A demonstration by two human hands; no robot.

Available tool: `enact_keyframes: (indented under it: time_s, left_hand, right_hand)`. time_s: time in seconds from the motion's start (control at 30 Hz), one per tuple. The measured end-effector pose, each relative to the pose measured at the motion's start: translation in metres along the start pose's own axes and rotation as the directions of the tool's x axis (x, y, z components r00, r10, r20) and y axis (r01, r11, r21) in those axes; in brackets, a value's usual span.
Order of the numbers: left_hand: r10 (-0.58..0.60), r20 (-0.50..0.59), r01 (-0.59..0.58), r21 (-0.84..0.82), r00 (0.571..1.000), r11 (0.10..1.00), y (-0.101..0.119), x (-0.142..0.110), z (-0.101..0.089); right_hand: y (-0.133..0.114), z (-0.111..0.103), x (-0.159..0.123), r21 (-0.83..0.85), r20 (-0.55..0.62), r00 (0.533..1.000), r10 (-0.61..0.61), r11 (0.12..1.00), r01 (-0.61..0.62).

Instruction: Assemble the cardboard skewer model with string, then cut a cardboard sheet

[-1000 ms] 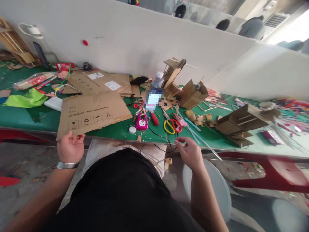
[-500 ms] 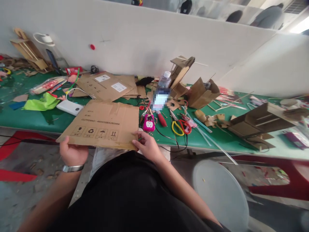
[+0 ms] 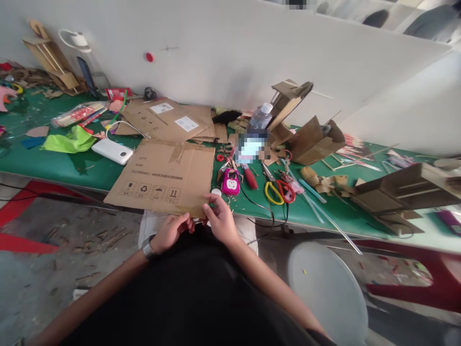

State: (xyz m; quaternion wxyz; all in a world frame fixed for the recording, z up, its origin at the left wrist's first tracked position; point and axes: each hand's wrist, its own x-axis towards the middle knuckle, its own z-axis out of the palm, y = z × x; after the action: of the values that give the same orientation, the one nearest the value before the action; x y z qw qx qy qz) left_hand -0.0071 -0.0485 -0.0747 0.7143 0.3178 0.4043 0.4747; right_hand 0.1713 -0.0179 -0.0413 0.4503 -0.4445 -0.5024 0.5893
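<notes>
Head view: printed cardboard panel [image 3: 162, 175] at eleven o'clock, overhanging counter [image 3: 79, 170]. Right hand [image 3: 223, 223] nearly closed, pinching its four-o'clock corner; left hand [image 3: 169, 233] half-curled at its five-o'clock edge, grip unclear. Light, even support should limit creasing.

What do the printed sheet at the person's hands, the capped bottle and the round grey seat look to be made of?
Printed sheet: corrugated cardboard, most likely; matt brown with faint ridges and box-style print.
Capped bottle: probably clear, glossy plastic, from its see-through walls; glass isn't ruled out.
Round grey seat: perhaps moulded plastic, smooth and low-sheen, with an even colour.
</notes>
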Motion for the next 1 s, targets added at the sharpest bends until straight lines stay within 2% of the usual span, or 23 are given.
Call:
enact_keyframes:
  time_s: [0.17, 0.4, 0.7, 0.93, 1.0]
  left_hand:
    - [0.03, -0.007, -0.03, 0.034, 1.0, 0.999, -0.002, 0.003, -0.002]
    - [0.111, -0.112, -0.115, -0.022, 0.987, 0.993, 0.002, -0.002, -0.005]
    - [0.209, -0.311, -0.252, -0.105, 0.927, 0.962, 0.005, -0.012, -0.02]
    - [0.222, -0.416, -0.254, -0.022, 0.882, 0.967, -0.002, -0.015, -0.03]
    - [0.253, -0.432, -0.256, 0.053, 0.866, 0.965, -0.004, -0.015, -0.032]
  right_hand:
    - [0.0, -0.005, -0.008, 0.079, 0.043, 0.997, 0.058, 0.995, -0.061]
    - [0.003, -0.007, -0.006, 0.191, -0.09, 0.995, 0.051, 0.981, -0.033]
    - [0.002, -0.014, -0.007, 0.219, -0.218, 0.974, 0.061, 0.976, -0.012]
    - [0.002, -0.014, -0.007, 0.224, -0.25, 0.966, 0.066, 0.975, -0.009]
    - [0.002, -0.013, -0.007, 0.217, -0.253, 0.965, 0.063, 0.976, -0.006]
